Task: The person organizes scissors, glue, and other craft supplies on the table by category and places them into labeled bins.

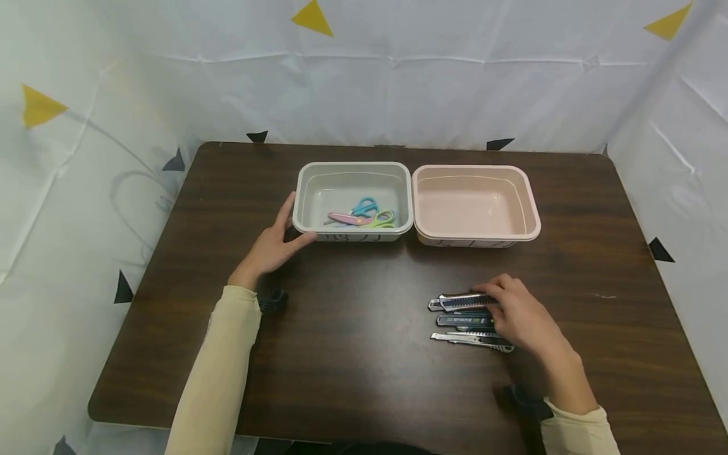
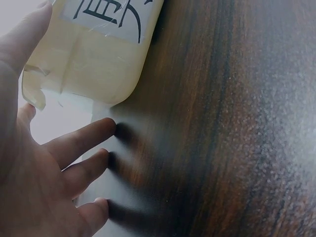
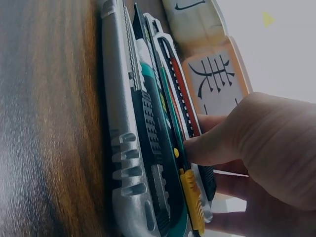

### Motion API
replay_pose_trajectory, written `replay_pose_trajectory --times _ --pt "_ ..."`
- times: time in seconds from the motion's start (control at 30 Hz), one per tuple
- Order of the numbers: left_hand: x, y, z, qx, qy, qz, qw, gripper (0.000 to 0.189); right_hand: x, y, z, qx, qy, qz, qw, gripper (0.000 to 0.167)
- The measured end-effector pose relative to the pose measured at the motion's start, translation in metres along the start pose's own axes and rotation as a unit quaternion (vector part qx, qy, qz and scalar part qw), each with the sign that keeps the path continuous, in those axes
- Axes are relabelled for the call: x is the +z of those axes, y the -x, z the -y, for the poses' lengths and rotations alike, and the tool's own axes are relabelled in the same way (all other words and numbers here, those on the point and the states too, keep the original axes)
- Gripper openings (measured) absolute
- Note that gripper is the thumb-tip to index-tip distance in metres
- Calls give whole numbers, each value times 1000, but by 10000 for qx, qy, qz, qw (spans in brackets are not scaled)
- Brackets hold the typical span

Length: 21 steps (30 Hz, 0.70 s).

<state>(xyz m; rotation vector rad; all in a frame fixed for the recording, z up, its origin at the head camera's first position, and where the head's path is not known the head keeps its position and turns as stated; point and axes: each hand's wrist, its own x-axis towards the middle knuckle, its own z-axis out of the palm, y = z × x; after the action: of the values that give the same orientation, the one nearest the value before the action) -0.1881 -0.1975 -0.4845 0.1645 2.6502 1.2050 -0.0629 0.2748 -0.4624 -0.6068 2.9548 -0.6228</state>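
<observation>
My left hand (image 1: 267, 248) rests at the left end of a grey bin (image 1: 352, 166), its fingers spread, thumb at the front rim. Inside lie scissors with blue handles (image 1: 366, 206), pink scissors (image 1: 348, 218) and green-handled scissors (image 1: 383, 219). Several utility knives lie side by side on the table in front of my right hand (image 1: 522, 316). That hand pinches the farthest utility knife (image 3: 180, 84), which has a black and red body, between thumb and fingers. Nearer me are a dark utility knife (image 1: 463, 320) and a silver utility knife (image 3: 129, 148).
Right beside the grey bin stands a pink bin (image 1: 474, 189) with a paper label (image 3: 215, 79) on its front. Both bins sit toward the back of the brown table (image 1: 341, 354). White sheeting (image 1: 387, 95) surrounds the table's back and sides.
</observation>
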Motion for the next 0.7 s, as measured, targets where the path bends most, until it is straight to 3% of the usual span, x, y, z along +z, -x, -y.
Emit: replay_pose_trajectory --times 0.2,0.47,0.7 --pt "1 1 0 -26 0 -2 10000 91 2 -2 0 11 -179 44 9998 36" --pt "2 1 2 -3 2 15 10000 91 0 0 2 239 18 110 9997 35" --pt "1 0 1 -3 32 2 10000 92 -4 0 4 268 52 -93 9996 31"
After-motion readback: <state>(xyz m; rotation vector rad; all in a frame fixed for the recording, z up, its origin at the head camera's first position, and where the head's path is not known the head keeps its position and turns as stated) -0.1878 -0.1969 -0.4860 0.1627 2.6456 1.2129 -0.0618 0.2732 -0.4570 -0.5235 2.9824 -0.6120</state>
